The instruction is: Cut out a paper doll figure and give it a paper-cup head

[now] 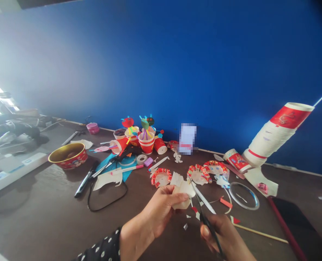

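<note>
Your left hand (161, 210) holds a crumpled piece of cream paper (181, 192) up above the tabletop (49, 203), its fingers (177, 198) pressed together and pinching the paper's lower left side. A dark sleeve with white dots (101, 246) shows at that wrist. Your right hand (222, 235) grips a pair of black-handled scissors (207, 221), its fingers (207, 232) curled around the handles. The thin blades slant up and meet the paper's right edge, so the paper sits just between your hands.

Small cream and red paper scraps (190, 217) lie on the tabletop below your hands. Just ahead are three paper-cup crafts with fringed red rims (161, 177), and a clear plastic ring (244, 195) lies to their right. Farther right, a tall stack of paper cups (276, 134) rests tilted against a blue wall (161, 65).

Toward the wall stand red paper cups with colourful decorations (146, 142). To the left are a roll of tape (141, 158), a black cable (106, 199), a red bowl with a gold interior (68, 156) and a white power strip (13, 174).
</note>
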`<state>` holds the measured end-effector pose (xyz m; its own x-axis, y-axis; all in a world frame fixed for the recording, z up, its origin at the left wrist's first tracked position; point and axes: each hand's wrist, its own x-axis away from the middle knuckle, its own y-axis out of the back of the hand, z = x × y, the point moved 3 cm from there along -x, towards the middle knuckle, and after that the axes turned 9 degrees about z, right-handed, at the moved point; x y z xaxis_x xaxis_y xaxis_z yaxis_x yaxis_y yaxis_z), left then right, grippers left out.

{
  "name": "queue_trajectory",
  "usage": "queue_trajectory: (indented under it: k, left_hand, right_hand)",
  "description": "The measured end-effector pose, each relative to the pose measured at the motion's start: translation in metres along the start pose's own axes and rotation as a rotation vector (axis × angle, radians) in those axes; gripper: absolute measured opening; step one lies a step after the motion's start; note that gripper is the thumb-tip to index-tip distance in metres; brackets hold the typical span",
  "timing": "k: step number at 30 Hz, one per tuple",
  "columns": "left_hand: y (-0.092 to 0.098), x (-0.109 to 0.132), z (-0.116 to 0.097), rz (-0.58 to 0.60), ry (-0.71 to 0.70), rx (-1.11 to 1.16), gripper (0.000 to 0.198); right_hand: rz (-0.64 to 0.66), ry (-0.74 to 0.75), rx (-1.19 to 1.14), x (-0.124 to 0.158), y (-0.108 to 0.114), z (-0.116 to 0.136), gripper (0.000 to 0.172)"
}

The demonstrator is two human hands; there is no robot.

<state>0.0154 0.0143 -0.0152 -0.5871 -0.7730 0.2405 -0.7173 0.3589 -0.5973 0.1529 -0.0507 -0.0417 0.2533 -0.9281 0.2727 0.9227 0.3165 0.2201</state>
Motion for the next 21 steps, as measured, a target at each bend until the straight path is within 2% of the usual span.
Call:
queue_trajectory:
  k: [5, 10, 15, 21]
  left_hand:
    - [0.006, -0.004, -0.011, 0.013, -0.047, -0.130, 0.021]
    - [0.009, -0.004, -0.011, -0.013, -0.063, -0.127, 0.022]
    - [0.008, -0.004, -0.009, -0.027, -0.075, -0.113, 0.022]
    - [0.008, -0.004, -0.018, -0.089, -0.148, -0.255, 0.020]
  right_hand:
    - [-0.026, -0.015, 0.044, -0.001, -0.001, 0.002, 0.065]
    - [-0.035, -0.055, 0.040, -0.001, -0.003, 0.005, 0.068]
    - [0.018, -0.057, 0.006, 0.001, -0.003, 0.005, 0.068]
    - [0.075, -0.014, 0.102, 0.002, -0.001, 0.007, 0.064]
